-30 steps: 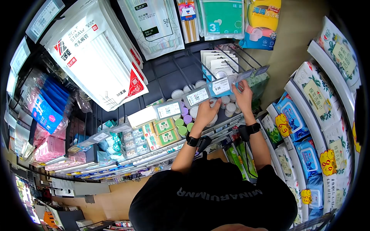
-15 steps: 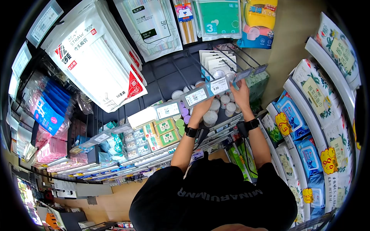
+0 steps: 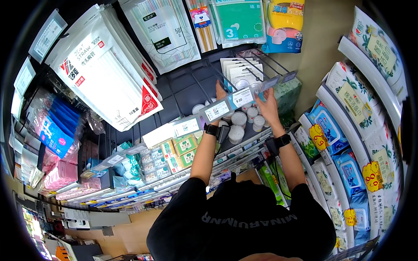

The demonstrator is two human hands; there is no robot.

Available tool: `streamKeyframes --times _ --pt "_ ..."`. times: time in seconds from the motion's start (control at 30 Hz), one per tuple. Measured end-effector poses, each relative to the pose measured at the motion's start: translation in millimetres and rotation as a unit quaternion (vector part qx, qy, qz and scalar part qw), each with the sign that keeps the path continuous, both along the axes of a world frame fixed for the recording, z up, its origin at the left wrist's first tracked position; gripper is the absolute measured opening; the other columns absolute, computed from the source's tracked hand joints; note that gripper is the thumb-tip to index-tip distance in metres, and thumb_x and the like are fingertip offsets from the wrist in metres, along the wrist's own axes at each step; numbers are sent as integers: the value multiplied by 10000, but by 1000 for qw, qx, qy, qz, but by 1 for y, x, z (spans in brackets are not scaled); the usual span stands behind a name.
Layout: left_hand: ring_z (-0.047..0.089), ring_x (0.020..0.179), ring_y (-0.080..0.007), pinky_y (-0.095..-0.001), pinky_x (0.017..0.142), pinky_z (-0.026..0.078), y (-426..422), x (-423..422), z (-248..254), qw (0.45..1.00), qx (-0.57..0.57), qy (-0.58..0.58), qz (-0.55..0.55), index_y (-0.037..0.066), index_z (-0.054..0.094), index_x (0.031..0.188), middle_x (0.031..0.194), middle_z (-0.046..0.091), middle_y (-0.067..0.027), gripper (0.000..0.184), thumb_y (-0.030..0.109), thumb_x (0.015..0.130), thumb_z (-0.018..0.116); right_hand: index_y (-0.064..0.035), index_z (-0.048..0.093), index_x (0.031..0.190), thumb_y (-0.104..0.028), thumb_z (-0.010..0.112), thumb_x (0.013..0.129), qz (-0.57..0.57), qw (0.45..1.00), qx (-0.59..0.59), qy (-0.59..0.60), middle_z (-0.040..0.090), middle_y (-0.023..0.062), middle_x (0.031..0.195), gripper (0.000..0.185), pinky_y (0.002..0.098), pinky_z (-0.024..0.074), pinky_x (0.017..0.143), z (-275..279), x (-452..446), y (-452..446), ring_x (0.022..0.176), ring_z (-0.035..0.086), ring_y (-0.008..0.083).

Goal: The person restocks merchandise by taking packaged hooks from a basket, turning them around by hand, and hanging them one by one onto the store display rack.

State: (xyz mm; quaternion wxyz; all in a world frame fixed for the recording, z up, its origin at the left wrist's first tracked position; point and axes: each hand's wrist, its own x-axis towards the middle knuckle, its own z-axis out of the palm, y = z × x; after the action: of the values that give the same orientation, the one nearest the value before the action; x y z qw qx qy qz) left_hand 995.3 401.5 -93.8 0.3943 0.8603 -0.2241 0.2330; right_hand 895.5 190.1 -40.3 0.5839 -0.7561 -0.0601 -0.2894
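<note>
My left hand [image 3: 220,92] reaches in behind the price labels [image 3: 229,104], its fingers stretched upward at the left side of several white carded packs [image 3: 244,71]. A label hides part of that hand. On the right, my right hand [image 3: 268,108] has thumb and fingers apart at the lower edge of the label by the hook ends [image 3: 270,82]. Its fingertips are partly covered. Small round white tubs [image 3: 236,134] stand on the shelf between and below my hands. Another tub with a pale lid [image 3: 254,88] sits close to my right fingertips, by the carded packs.
Large straw packs [image 3: 106,71] hang at the left on metal hooks. Green and yellow boxes [image 3: 185,145] fill the shelf left of the tubs. Wipes packs [image 3: 328,124] line the curved shelves at the right. A green patterned package [image 3: 289,93] stands beyond my right hand.
My left hand has moved from below the labels to behind them, up alongside the carded packs. My right hand stays near the hook ends, slightly lower. The view has shifted a little.
</note>
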Motion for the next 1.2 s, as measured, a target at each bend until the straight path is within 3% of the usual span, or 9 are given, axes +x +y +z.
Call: streamKeyframes --times 0.3,0.67,0.73,0.83,0.87,0.93,1.03,1.13,1.2 --pt "446 1316 -360 -455 1112 337 13 -3 -5 987 151 16 47 -11 233 1550 1415 439 -240 840 336 941 696 40 465 1334 -161 704 938 2 1000 -6 25 643 258 1262 504 409 471 1046 8 -5 4 1199 632 350" --pt "305 1466 -395 -478 1216 221 12 -9 -17 922 381 -19 66 11 264 1577 1581 301 -268 769 371 995 614 40 459 1344 -149 682 950 -4 999 -2 35 633 258 1283 490 424 482 1045 5 -3 5 1212 625 352" --pt "279 1494 -401 -483 1235 199 8 -7 -18 942 333 -19 36 16 270 1582 1611 275 -273 757 378 1005 600 39 453 1351 -120 662 949 4 999 5 37 621 256 1301 480 423 483 1046 5 -4 4 1229 615 351" --pt "170 1545 -417 -484 1268 114 5 -10 -18 994 88 21 -65 54 296 1596 1677 164 -258 721 415 1029 556 39 450 1356 -96 643 947 2 1000 8 25 615 249 1312 472 421 484 1046 4 -2 2 1239 609 345" --pt "183 1537 -432 -488 1266 128 4 -12 -17 994 65 48 -70 74 292 1601 1671 185 -256 741 451 1024 564 39 450 1356 -96 643 947 1 1000 8 25 615 249 1312 472 421 484 1046 4 -2 1 1239 609 345" --pt "197 1529 -447 -493 1263 141 2 -15 -13 994 43 73 -76 93 289 1606 1666 205 -254 762 488 1019 572 41 447 1359 -93 639 949 13 1000 15 23 610 249 1324 472 419 485 1046 2 1 -1 1238 609 349" --pt "177 1536 -443 -502 1260 143 -2 -22 -6 987 148 53 -20 68 279 1604 1663 202 -261 821 551 1007 569 43 443 1365 -97 638 951 5 1000 11 24 605 255 1331 479 421 487 1045 -3 5 -2 1239 608 362" --pt "180 1529 -455 -502 1256 155 -6 -17 -16 994 55 84 -38 43 282 1598 1661 200 -264 869 587 990 580 45 442 1369 -105 638 954 5 1000 -3 16 597 269 1342 483 433 486 1047 -5 8 -3 1249 599 382" --pt "263 1491 -460 -493 1248 173 -7 -9 -28 997 73 17 -28 29 310 1584 1648 227 -277 880 597 976 599 47 439 1375 -115 642 956 -2 999 -9 33 588 275 1354 492 439 478 1056 -5 7 -3 1266 586 390"
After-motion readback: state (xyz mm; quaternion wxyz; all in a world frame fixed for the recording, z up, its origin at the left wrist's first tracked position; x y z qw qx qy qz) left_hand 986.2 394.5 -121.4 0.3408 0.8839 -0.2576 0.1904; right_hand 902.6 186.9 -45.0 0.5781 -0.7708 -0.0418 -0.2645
